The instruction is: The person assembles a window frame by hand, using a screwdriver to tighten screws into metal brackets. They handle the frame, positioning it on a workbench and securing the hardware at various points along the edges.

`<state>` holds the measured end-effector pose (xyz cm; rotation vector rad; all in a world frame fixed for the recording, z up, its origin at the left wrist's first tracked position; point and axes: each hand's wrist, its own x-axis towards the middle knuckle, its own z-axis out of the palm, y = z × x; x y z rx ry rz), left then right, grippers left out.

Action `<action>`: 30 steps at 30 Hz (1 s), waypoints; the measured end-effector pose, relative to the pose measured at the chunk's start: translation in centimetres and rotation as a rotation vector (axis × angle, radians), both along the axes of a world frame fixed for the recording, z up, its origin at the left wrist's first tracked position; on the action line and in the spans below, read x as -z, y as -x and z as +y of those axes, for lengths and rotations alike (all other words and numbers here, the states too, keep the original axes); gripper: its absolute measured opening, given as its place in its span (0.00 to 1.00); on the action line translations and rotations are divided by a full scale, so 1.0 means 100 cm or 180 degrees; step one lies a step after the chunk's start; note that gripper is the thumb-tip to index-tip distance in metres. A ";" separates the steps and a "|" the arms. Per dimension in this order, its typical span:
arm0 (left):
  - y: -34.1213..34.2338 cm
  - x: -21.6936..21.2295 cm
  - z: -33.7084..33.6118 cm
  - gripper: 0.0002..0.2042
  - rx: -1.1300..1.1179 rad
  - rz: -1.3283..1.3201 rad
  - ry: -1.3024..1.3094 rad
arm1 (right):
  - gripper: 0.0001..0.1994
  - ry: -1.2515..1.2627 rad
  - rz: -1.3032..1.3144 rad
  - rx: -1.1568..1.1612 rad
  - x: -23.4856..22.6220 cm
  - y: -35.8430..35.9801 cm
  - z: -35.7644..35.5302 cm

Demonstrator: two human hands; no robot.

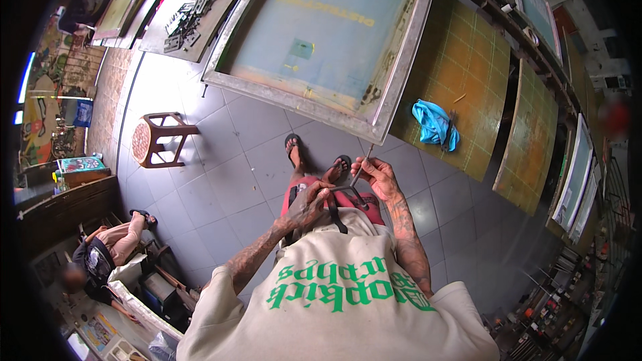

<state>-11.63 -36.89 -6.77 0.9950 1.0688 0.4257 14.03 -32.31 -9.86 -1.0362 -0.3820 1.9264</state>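
Observation:
Close to my body, at waist height, a grey Y-shaped metal piece (356,186) with a slim rod spans my two hands. My left hand (309,204) is closed around its left end. The thumb and fingers of my right hand (378,178) pinch the slim rod, which points up and away from me. I cannot make out what kind of tool or fitting it is. A dark strap (334,212) hangs below my left hand. Just beyond my hands lies the near corner of a large screen-printing frame (294,97) with pale blue mesh.
A crumpled blue cloth (431,122) lies on the greenish board (468,70) at the right. Small dark metal parts (190,20) are heaped on a far-left panel. A brown plastic stool (160,139) stands on the tiled floor. At the lower left is another person (110,247).

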 end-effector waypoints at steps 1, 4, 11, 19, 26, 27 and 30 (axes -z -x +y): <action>0.001 -0.004 0.004 0.20 0.0062 -0.0006 0.0003 | 0.12 0.0053 -0.0066 0.0003 0.003 -0.001 0.001; -0.005 -0.017 0.010 0.22 0.0443 0.0121 -0.0101 | 0.11 0.0172 -0.0280 0.0054 0.006 0.000 0.002; -0.053 0.018 0.003 0.32 0.1056 0.0894 -0.2009 | 0.14 0.0116 -0.1192 0.0248 -0.013 0.013 0.005; -0.050 -0.023 0.043 0.23 0.0362 0.0227 -0.0027 | 0.14 -0.0102 -0.1740 0.0434 -0.012 0.020 0.004; -0.066 -0.007 0.056 0.17 0.0491 0.0433 -0.0063 | 0.17 0.0000 -0.0521 -0.0088 -0.025 -0.001 -0.006; -0.067 -0.005 0.057 0.16 0.0517 0.0192 0.0115 | 0.18 0.0117 -0.0265 -0.0230 -0.031 -0.006 -0.011; -0.058 0.001 0.061 0.15 0.0462 -0.0891 0.0532 | 0.18 0.0183 0.0052 -0.0497 -0.023 -0.008 -0.018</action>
